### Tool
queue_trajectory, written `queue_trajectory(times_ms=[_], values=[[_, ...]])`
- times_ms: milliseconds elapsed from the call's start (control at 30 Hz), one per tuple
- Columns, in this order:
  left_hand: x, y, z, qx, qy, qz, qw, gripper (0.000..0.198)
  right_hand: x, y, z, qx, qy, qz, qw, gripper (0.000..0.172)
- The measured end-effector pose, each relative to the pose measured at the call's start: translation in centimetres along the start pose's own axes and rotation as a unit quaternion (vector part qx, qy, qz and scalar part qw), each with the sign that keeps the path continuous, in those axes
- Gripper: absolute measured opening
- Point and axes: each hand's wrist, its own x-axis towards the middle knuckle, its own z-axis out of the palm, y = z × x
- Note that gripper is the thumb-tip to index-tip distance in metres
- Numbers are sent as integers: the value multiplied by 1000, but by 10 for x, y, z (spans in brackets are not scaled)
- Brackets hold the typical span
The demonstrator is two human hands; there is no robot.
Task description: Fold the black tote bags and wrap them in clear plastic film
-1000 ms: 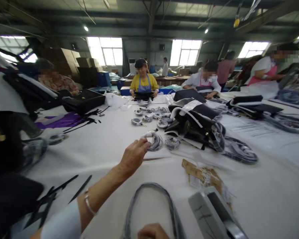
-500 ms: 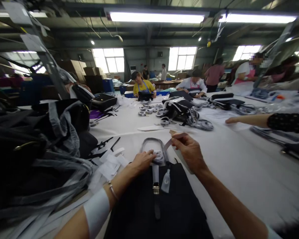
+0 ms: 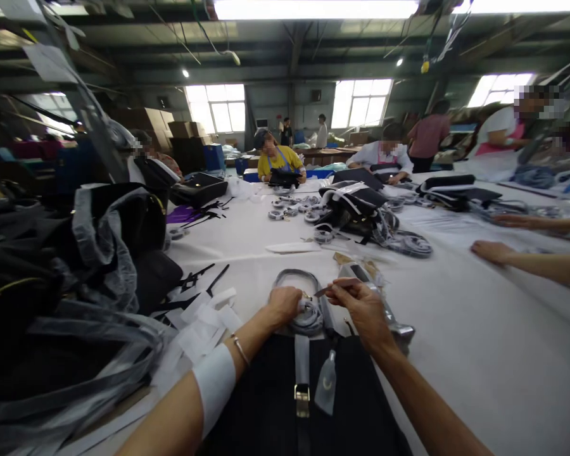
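A black bag point(image 3: 270, 392) lies before me on the white table, with a gold buckle point(image 3: 302, 400) on its front strap and a plastic-covered tag point(image 3: 327, 383) beside it. Its wrapped handle point(image 3: 297, 273) arches up at the top. Inside that arch rests a coiled, wrapped strap point(image 3: 308, 320) with a gold clasp. My left hand point(image 3: 285, 305) is closed at the clasp end of the coil, fingertips partly hidden. Just to its right, my right hand point(image 3: 361, 310) pinches a thin brownish-grey strip point(image 3: 327, 288). Under that hand lies a grey-and-clear tool point(image 3: 401, 332), partly covered.
Black bags with plastic-wrapped straps point(image 3: 118, 234) pile up at left, beside white paper scraps point(image 3: 202, 329). More bags point(image 3: 356, 209) and coiled straps lie ahead. A co-worker's hand point(image 3: 491, 251) rests on the table at right. Other people sit or stand beyond.
My view has tilted down. My left hand has gone from lying over the coil to closing at its clasp end. The strip in my right hand has swung toward it. The co-worker's arms have moved.
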Motion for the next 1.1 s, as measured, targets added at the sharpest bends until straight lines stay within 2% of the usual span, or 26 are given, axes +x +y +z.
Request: queue_trajectory(times_ms=[133,200,300,400,467,533,600,667,767,900,1100], values=[[13,-4,5,-20,8,30,999,34,17,11,4,25,32,32,999,45],[18,-7,3,-27,48,43,998,43,24,14,4,22,48,34,998,46],[27,-17,4,-33,111,62,991,52,31,20,3,-33,62,2,998,43],[37,-32,10,-40,89,50,994,42,35,26,5,-112,71,-46,990,36],[42,-40,14,-49,76,53,994,31,37,27,10,-161,35,-73,984,29],[45,-46,18,-61,75,78,992,29,39,27,18,-208,-44,-99,972,19],[46,-49,20,-69,84,90,990,31,45,28,28,-259,-129,-126,949,9],[45,-50,21,-69,107,78,989,29,53,32,38,-302,-183,-155,923,5],[45,-53,22,-81,147,15,986,29,66,44,48,-340,-183,-180,905,9],[51,-63,27,-121,139,-58,981,38,77,60,52,-363,-141,-160,907,10],[65,-69,32,-135,115,-49,983,34,74,65,48,-400,-166,-131,892,6]])
